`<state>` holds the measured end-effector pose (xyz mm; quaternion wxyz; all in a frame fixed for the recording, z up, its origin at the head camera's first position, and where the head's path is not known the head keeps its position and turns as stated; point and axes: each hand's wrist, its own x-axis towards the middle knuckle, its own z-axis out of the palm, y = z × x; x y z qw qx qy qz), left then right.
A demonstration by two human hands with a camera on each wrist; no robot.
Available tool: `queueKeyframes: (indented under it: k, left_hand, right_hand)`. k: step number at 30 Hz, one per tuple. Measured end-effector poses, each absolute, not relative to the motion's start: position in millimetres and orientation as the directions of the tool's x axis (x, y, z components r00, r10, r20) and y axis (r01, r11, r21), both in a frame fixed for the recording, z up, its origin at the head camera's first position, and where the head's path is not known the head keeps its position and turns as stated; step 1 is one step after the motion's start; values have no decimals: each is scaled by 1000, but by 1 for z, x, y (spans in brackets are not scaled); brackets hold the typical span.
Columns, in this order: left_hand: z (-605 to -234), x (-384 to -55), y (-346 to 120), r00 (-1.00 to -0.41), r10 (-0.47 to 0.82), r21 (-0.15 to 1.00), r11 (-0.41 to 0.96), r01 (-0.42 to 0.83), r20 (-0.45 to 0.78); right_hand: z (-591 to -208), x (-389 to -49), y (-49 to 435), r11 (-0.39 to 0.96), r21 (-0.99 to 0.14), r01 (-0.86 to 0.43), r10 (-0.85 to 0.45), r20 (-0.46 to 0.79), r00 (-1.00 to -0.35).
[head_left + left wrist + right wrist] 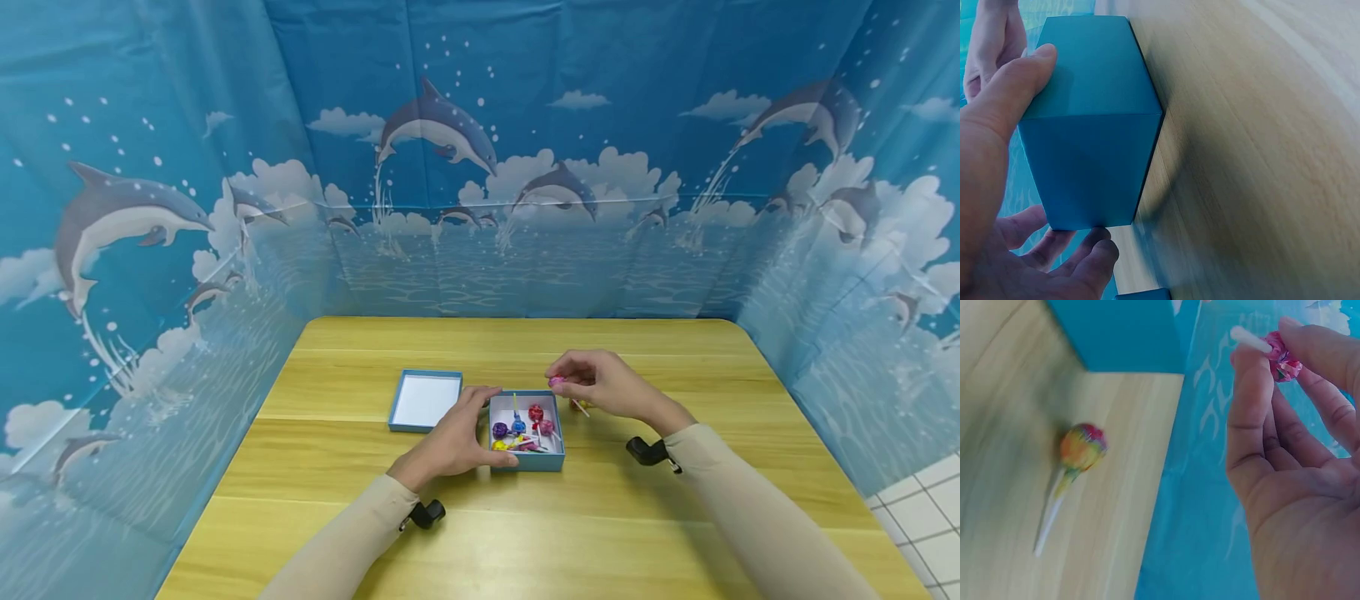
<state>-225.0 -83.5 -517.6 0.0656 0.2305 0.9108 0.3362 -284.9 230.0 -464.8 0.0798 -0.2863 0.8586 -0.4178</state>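
A blue box (527,463) with a white inside stands on the table, holding several wrapped lollipops: purple, blue, red, pink and yellow. My left hand (450,440) grips it from the left, thumb on the near wall and fingers toward the far side. Between thumb and fingers, my right hand (613,387) pinches a pink lollipop (1282,362) beyond the box's right rim; its white stick points out past the fingers. Under that hand, a yellow-orange lollipop (1083,449) lies on the table to the right of the box.
The box's blue lid (426,402) lies upturned to the left of the box, its white inside showing. A dolphin-printed blue curtain (465,258) hangs behind and beside the wooden table (570,542).
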Motion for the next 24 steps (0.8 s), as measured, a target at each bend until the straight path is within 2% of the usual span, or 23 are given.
queueKeyframes:
  k: [8,18,24]
  left_hand:
    - [-518,-225,-85,-888,460,645,672,364,21]
    - [-519,-225,-85,-885,464,647,667,370,27]
    - [-519,-225,-85,-883,469,649,662,375,31]
  right_hand:
    - [-477,-283,247,577,-713,-399,-513,64,-856]
    - [-497,-280,264,616,-659,-432,-501,96,-860]
    - [-508,-277,270,654,-637,-409,-479,70,-875]
